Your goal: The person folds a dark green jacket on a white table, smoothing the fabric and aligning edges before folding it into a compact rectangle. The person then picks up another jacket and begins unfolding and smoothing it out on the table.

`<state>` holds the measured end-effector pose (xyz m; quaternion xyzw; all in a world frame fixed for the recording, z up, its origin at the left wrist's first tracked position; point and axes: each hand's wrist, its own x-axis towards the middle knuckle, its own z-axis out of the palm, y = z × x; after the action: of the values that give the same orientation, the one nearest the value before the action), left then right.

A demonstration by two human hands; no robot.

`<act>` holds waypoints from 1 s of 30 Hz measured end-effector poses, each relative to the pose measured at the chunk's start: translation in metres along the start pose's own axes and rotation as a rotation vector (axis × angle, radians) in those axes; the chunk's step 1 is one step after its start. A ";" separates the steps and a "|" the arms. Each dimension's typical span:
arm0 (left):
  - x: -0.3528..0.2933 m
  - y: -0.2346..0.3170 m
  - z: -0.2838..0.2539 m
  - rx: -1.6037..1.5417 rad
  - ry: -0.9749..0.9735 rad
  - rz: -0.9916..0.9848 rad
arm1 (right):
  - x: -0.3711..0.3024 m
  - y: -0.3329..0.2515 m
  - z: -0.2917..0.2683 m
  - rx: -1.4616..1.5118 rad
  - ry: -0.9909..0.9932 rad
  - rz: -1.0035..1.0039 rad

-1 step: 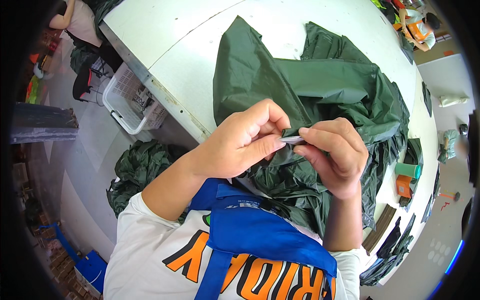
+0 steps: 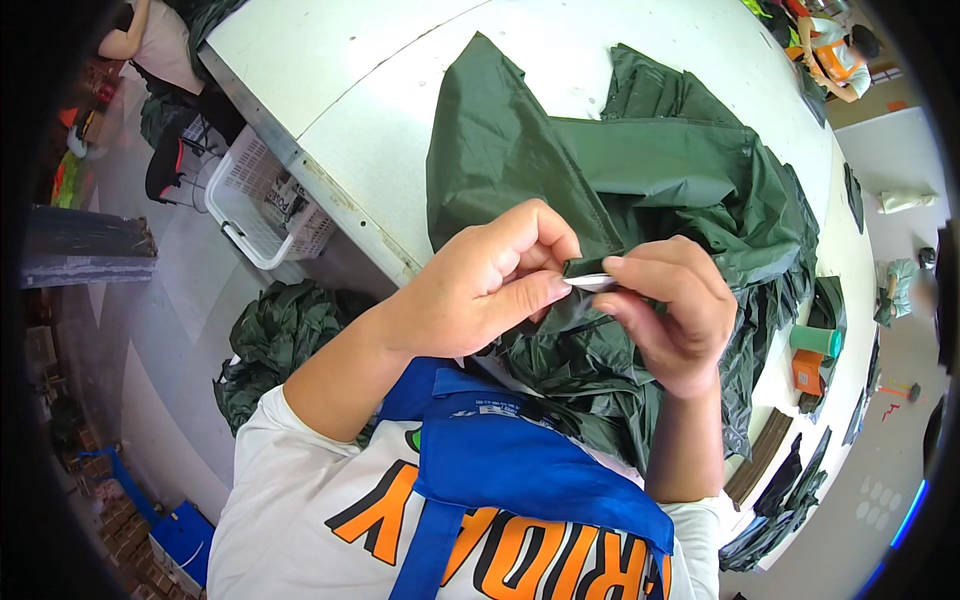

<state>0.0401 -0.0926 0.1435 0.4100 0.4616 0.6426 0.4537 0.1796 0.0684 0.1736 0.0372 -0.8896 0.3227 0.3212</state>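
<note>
My left hand (image 2: 500, 283) pinches the edge of a dark green coated-cloth piece (image 2: 500, 150), along with the left end of a small flat white strip (image 2: 590, 283). At the strip's other end, the thumb and forefinger of my right hand (image 2: 678, 305) close around it. Too little of the strip shows to tell its kind. The green cloth lies creased across the white table, with a seam running down to my fingers. Its bunched folds hang toward my lap, partly hidden by my hands.
The white table (image 2: 375, 60) has a metal-edged left side. Beside it stand a white plastic basket (image 2: 240, 225) and a heap of green cloth (image 2: 280, 345). To the right are a green roll (image 2: 815, 340) and an orange box (image 2: 807, 372). Other people work at both far corners.
The white strip has turned slightly, showing more of its bright face. My right fingertips have shifted a little to the right and farther apart. The left hand has stayed in place.
</note>
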 end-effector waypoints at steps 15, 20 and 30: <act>-0.030 0.018 -0.211 0.231 1.116 0.432 | -0.146 0.044 -0.031 0.110 0.477 0.918; -0.041 -0.042 -0.159 0.918 1.105 0.065 | -0.248 0.042 -0.029 -0.211 0.262 1.121; 0.067 -0.151 -0.017 1.200 0.138 0.048 | -0.294 0.053 -0.010 -0.446 0.131 1.276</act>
<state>0.0380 -0.0075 0.0009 0.5619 0.7627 0.3050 0.0976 0.4033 0.0749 -0.0246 -0.5819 -0.7613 0.2593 0.1209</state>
